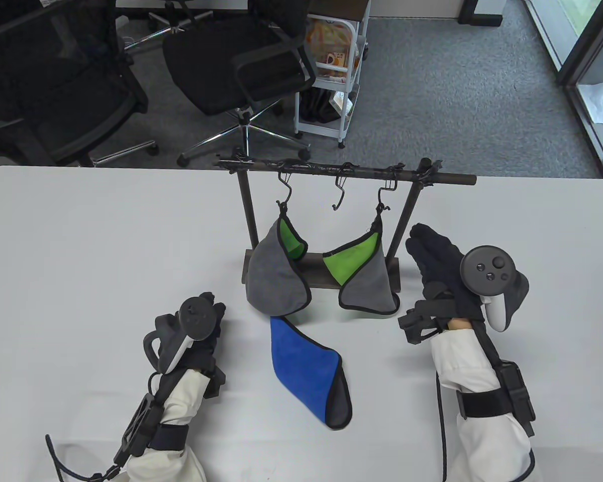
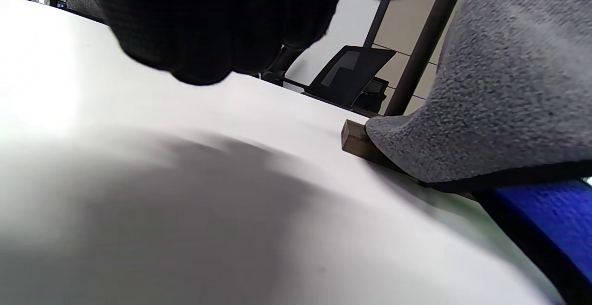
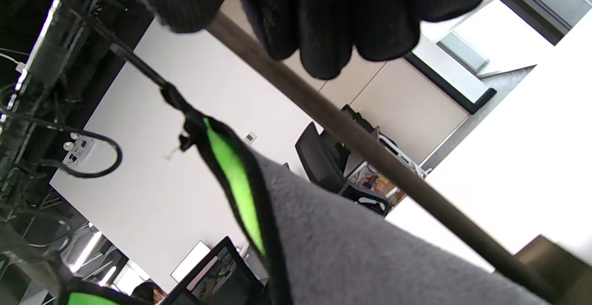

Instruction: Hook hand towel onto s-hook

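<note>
A small rack [image 1: 331, 173] stands on the white worktop [image 1: 80, 251] with three S-hooks: the left hook [image 1: 284, 188] and right hook [image 1: 383, 196] each carry a grey-and-green hand towel [image 1: 276, 273] [image 1: 364, 273], while the middle hook [image 1: 339, 193] hangs bare. A blue-and-grey hand towel [image 1: 309, 369] lies flat on the worktop in front of the rack, between the hands, touched by neither. The left hand [image 1: 198, 326] rests low near the worktop, fingers [image 2: 208, 32] curled together, holding nothing. The right hand [image 1: 442, 266] hovers beside the rack's right post [image 1: 404, 221], fingers [image 3: 333, 23] extended side by side, holding nothing.
</note>
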Demonstrator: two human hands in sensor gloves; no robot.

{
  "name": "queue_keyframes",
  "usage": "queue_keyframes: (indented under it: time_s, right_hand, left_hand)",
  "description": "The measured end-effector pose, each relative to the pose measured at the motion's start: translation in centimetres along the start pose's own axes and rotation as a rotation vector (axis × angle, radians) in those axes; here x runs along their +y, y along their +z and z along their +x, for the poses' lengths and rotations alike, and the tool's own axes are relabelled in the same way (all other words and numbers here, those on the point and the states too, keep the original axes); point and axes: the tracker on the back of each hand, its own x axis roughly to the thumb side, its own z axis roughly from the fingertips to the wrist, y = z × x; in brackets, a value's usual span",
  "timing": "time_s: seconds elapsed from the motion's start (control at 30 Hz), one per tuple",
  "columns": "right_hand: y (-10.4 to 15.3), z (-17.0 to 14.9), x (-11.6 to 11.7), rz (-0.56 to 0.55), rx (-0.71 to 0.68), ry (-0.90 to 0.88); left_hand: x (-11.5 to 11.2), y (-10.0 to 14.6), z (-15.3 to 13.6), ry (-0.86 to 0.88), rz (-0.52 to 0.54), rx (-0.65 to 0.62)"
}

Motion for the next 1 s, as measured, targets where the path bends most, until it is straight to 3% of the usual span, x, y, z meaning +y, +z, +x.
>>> queue_keyframes:
  time_s: [0.23,0.7,1.0]
  right_hand:
    - [1.3,-3.3,0.8,-0.080,-0.031,0.078]
    - [3.9,-9.7,3.5,-0.078,0.028,0.128]
    - [4.4,-10.6,3.4,-0.083,0.032,0.168]
  left_hand:
    - [-0.1,0.0,0.2,0.001,-0.010,-0.008]
    - [-0.7,0.1,1.1,-0.002,-0.046,-0.039]
    - [-1.9,0.3,2.6,-0.032,-0.124,-0.102]
